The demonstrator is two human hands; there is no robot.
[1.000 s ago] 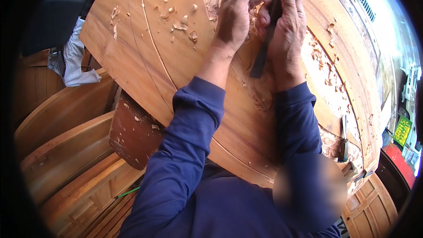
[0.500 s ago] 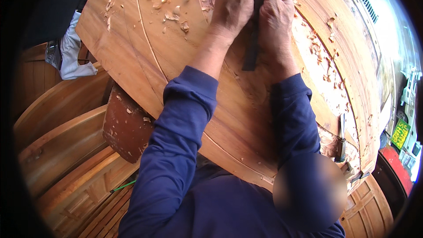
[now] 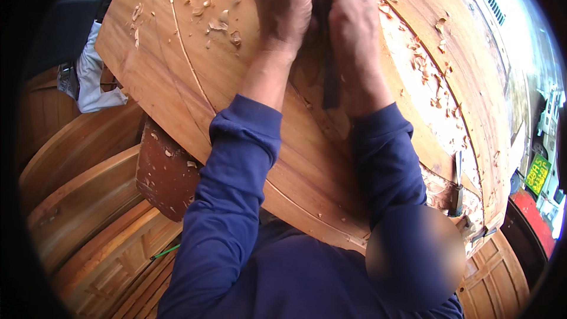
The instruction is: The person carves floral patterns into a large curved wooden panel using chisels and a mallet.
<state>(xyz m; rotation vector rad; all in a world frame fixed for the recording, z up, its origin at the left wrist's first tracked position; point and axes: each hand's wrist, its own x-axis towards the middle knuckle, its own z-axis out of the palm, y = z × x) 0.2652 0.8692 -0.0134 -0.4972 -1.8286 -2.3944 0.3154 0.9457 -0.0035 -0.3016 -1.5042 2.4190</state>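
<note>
At the upper middle, my left hand (image 3: 286, 9) and my right hand (image 3: 354, 20) are pressed close together on a long, narrow dark tool (image 3: 332, 82). Its flat end sticks out toward me between my wrists. The left fingertips run past the top edge, and the right fingers lie stretched along the tool's right side. What kind of tool it is cannot be seen, since my hands cover most of it. Beneath them spreads a large curved wooden panel (image 3: 319, 165) with thin grooves. Curled wood shavings (image 3: 218, 22) lie on it to the left of my hands.
More shavings (image 3: 422, 62) cover a bright strip at right. A chisel-like tool (image 3: 456, 201) rests near the panel's right edge. Left of me are a reddish-brown block (image 3: 165, 168), curved wooden pieces (image 3: 88, 180) and a white cloth (image 3: 94, 77). A blurred round patch hides part of the lower right.
Both hands and the dark tool have shifted left, and the tool's flat end has come a little nearer to me. The hands remain on the tool.
</note>
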